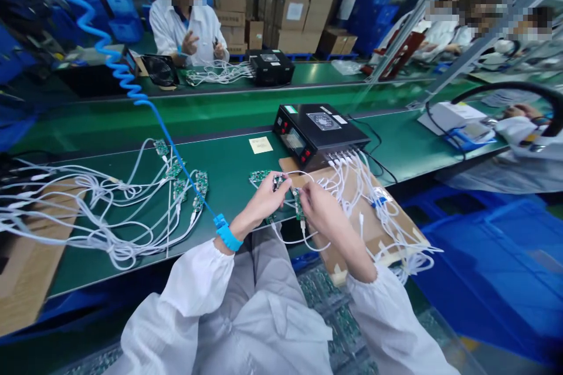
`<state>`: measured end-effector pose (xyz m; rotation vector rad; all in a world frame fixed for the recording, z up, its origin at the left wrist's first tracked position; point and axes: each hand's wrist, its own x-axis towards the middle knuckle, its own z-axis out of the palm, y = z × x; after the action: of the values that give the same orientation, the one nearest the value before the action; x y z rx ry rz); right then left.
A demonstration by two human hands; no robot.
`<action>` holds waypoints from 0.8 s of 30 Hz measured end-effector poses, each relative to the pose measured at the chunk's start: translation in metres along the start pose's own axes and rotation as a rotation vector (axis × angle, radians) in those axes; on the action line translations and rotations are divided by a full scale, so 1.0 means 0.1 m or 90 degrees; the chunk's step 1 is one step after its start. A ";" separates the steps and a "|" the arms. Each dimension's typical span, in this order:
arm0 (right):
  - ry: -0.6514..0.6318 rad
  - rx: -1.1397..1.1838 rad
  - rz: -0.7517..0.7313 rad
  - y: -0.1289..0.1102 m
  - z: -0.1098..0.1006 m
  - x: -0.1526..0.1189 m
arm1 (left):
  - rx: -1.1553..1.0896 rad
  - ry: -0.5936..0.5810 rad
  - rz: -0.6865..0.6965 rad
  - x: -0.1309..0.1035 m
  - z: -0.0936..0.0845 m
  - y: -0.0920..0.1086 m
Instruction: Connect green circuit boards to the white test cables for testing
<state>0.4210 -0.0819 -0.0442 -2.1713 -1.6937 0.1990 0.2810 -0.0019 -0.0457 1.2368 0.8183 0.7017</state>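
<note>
My right hand is closed on the upper part of a narrow green circuit board, which hangs upright with a white cable plugged into its lower end. Close beside it, my left hand has its fingers closed around another small circuit board, partly covered by the fingers. A blue wrist strap with a coiled cord circles my left wrist. Just behind my left hand, one more green board lies on the bench. Where my fingertips meet the boards is partly hidden.
A black box with a fan stands behind my hands, white cables running from it over a cardboard sheet. Cabled circuit boards lie at left on the green bench. Blue bins are at right. A co-worker sits opposite.
</note>
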 end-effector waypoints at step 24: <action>-0.094 0.422 0.026 0.12 -0.52 -0.19 | -0.081 -0.032 0.195 -0.14 0.74 -0.24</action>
<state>0.4444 -0.1129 -0.0027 -1.7156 -1.3832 0.8214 0.3366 -0.0568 -0.0576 1.2718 0.5392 0.9507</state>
